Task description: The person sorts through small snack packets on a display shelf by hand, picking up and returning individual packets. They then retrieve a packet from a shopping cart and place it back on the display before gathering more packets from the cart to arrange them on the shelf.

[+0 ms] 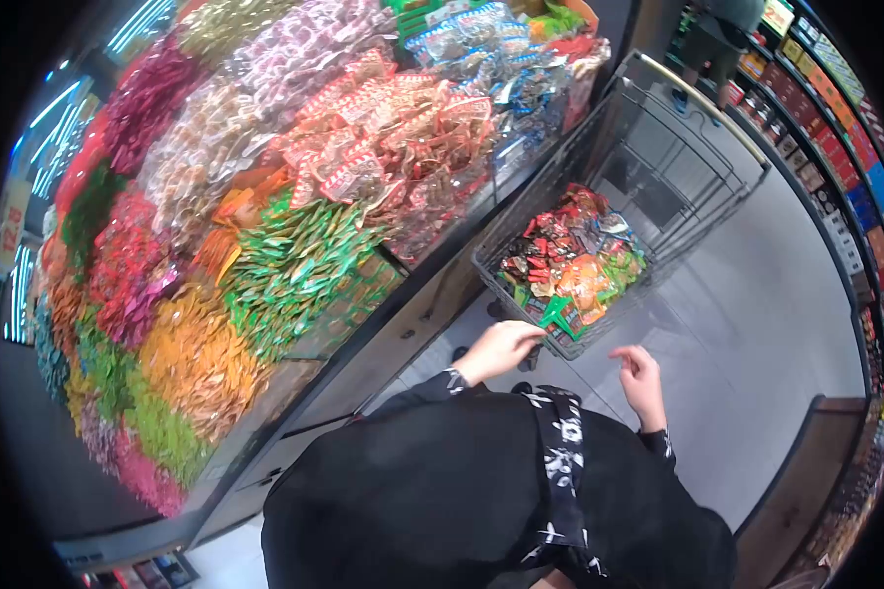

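Observation:
My left hand (501, 350) is at the near left corner of a shopping cart (686, 260), its fingers drawn together and pointing right. Whether anything is between the fingertips is too small to tell. Just beyond them is a bright green packet (557, 312), at the near end of the cart's load. My right hand (640, 383) hovers right of the cart's near end, loosely curled with a gap between thumb and fingers and nothing visible in it. Red, orange and green packets (580, 245) lie heaped in the cart's basket.
A long display of wrapped goods sorted by colour, with green packets (300, 260) and orange packets (201, 358), runs along the left. Stocked shelves (835, 147) curve along the right. Another person (717, 44) stands beyond the cart's handle. A brown wooden panel (805, 476) is at lower right.

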`<state>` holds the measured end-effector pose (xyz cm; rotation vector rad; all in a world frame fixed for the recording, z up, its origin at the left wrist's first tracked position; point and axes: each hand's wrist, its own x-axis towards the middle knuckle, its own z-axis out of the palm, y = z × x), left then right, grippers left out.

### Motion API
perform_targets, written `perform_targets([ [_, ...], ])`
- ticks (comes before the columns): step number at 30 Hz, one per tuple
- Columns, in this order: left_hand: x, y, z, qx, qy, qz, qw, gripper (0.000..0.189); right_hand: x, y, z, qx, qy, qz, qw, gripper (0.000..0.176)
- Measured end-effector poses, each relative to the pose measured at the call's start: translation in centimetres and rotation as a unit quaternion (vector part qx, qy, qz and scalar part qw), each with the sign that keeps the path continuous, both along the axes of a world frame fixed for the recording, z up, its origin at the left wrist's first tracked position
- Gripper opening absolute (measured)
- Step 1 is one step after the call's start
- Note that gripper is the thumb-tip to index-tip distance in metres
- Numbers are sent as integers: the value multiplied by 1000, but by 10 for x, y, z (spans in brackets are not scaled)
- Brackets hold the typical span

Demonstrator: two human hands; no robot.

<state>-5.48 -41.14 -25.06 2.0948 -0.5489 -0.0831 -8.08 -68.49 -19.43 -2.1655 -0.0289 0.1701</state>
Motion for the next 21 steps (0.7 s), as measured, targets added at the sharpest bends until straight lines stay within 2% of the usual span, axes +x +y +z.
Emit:
perform_targets([
  [1,0,-11,-15,10,-38,4,999,33,-8,-10,-20,34,-24,-12,999,27],
  [2,4,-20,-34,27,-16,-6,999,36,-9,-16,-42,75,-55,-12,996,26],
  [3,10,-26,-54,48,1,-5,999,40,-9,-22,-54,57,-45,9,997,26],
  [4,12,-35,-74,40,1,32,999,39,-6,-21,-72,86,-75,18,993,26],
  [5,15,-37,-69,135,52,7,990,46,-4,-20,-74,87,-20,26,996,27],
  [7,15,-46,-91,215,3,-17,976,56,5,-15,-86,102,16,55,993,26],
  [9,23,-50,-117,303,27,-58,951,62,16,0,-87,76,10,57,995,26],
  [10,28,-49,-123,327,61,-73,940,62,24,1,-95,-9,3,99,995,32],
  [11,31,-47,-129,365,83,-85,923,59,30,3,-111,-11,0,105,994,32],
  [13,27,-38,-136,405,94,-101,904,55,40,6,-144,-113,-104,193,969,36],
  [14,26,-35,-144,402,69,-96,908,52,51,9,-148,-185,-5,236,954,48],
  [15,25,-33,-153,400,45,-89,911,50,59,13,-152,-190,-12,243,951,48],
  [18,31,-28,-154,398,45,-80,913,49,82,16,-199,-305,26,336,891,58],
  [19,33,-24,-151,379,55,-63,922,49,89,21,-204,-309,22,341,887,58],
  [21,38,-11,-149,380,53,-57,922,50,102,30,-210,-251,180,374,875,60],
])
